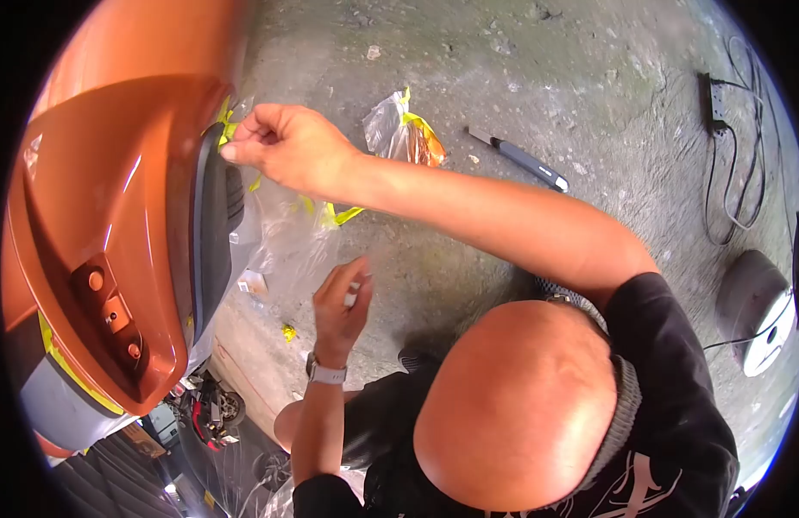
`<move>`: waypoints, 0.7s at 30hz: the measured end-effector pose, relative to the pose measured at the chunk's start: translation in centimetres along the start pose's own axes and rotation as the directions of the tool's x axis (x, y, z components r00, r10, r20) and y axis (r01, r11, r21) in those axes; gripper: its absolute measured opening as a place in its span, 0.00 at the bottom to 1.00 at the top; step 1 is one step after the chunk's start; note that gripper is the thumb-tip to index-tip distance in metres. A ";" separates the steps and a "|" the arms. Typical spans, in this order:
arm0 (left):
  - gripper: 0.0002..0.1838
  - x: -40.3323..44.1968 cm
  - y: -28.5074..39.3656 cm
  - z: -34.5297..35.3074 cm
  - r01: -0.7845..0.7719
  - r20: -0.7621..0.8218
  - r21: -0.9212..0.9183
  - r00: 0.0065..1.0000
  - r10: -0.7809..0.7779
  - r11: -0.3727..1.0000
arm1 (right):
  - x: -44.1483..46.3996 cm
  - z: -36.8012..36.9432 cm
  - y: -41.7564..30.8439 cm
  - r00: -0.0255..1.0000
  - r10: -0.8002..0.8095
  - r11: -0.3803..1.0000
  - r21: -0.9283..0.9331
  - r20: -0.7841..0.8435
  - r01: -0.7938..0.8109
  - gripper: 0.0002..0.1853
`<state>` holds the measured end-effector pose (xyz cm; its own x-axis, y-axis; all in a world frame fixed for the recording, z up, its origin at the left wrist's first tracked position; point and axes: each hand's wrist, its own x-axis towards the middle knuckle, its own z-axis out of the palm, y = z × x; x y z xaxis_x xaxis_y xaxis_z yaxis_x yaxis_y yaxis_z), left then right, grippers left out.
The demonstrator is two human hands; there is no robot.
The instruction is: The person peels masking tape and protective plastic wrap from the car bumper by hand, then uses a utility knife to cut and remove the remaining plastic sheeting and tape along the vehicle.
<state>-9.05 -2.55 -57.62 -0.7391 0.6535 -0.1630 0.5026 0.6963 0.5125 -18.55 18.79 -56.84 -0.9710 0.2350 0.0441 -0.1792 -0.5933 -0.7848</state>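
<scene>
My right hand [283, 147] reaches to the edge of a glossy orange vehicle body panel [115, 190], beside its dark trim [211, 224]. Its thumb and fingertips pinch yellow masking tape [226, 129] at the trim's upper end. Lower down, my left hand [341, 302], with a light-banded watch on the wrist, hangs apart from the panel. Its fingers are loosely curled with a gap to the thumb; a small pale patch shows there, too unclear to name. Clear plastic film [287, 237] with bits of yellow tape lies beside the panel.
On the concrete floor lie a utility knife [529, 164] with its blade out and crumpled film with tape [404, 129]. A power strip [714, 102] with cables and a dark round object [758, 311] are at the right. A head [520, 406] fills the lower middle.
</scene>
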 end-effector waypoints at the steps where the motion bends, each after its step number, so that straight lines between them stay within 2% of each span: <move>1: 0.15 -0.4 0.2 -1.1 -0.021 -0.078 0.009 0.997 0.022 1.000 | 0.3 0.8 0.2 1.000 -0.003 1.000 -0.004 0.009 0.003 0.14; 3: 0.15 -1.2 0.1 -2.5 -0.014 -0.130 0.032 0.991 0.018 0.999 | 0.6 1.9 0.8 0.997 0.041 0.984 0.178 -0.063 -0.030 0.10; 4: 0.14 -1.6 0.0 -3.0 -0.004 -0.169 0.056 0.986 0.014 0.998 | 0.6 2.1 1.0 0.997 0.039 0.984 0.178 -0.060 -0.028 0.10; 6: 0.14 -2.2 -0.6 -3.3 0.011 -0.168 0.046 0.986 -0.003 0.999 | 0.6 2.3 1.5 0.996 0.080 0.877 0.477 -0.027 -0.058 0.09; 13: 0.16 -3.2 -1.2 -1.4 0.065 -0.101 -0.043 0.992 -0.069 0.997 | 1.5 2.5 1.1 0.986 0.165 0.789 0.599 0.009 -0.137 0.06; 15: 0.16 -3.0 -1.1 -1.3 0.082 -0.068 -0.041 0.994 -0.085 0.996 | 2.1 2.4 1.5 0.982 0.189 0.865 0.474 0.003 -0.167 0.05; 16: 0.16 -3.0 -1.1 -1.3 0.074 -0.065 -0.032 0.995 -0.076 0.997 | 2.3 2.0 2.3 0.981 0.193 0.860 0.481 0.000 -0.169 0.05; 18: 0.16 -3.0 -1.3 -1.4 0.067 -0.060 -0.022 0.996 -0.068 0.998 | 3.3 0.1 5.2 0.966 0.216 0.975 0.090 -0.145 -0.204 0.04; 20: 0.15 -3.5 -1.7 -1.7 0.138 -0.079 -0.029 0.987 -0.140 0.990 | 4.4 -2.2 8.8 0.928 0.237 0.958 -0.093 -0.287 -0.273 0.05; 21: 0.15 -3.9 -2.0 -1.7 0.147 -0.072 -0.022 0.986 -0.148 0.989 | 4.7 -3.6 9.8 0.926 0.246 0.957 -0.082 -0.287 -0.280 0.05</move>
<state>-7.98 -6.99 -56.60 -0.8358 0.5201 -0.1761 0.3783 0.7779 0.5018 -24.31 16.82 -66.51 -0.8975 0.2927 -0.3300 0.1131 -0.5705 -0.8135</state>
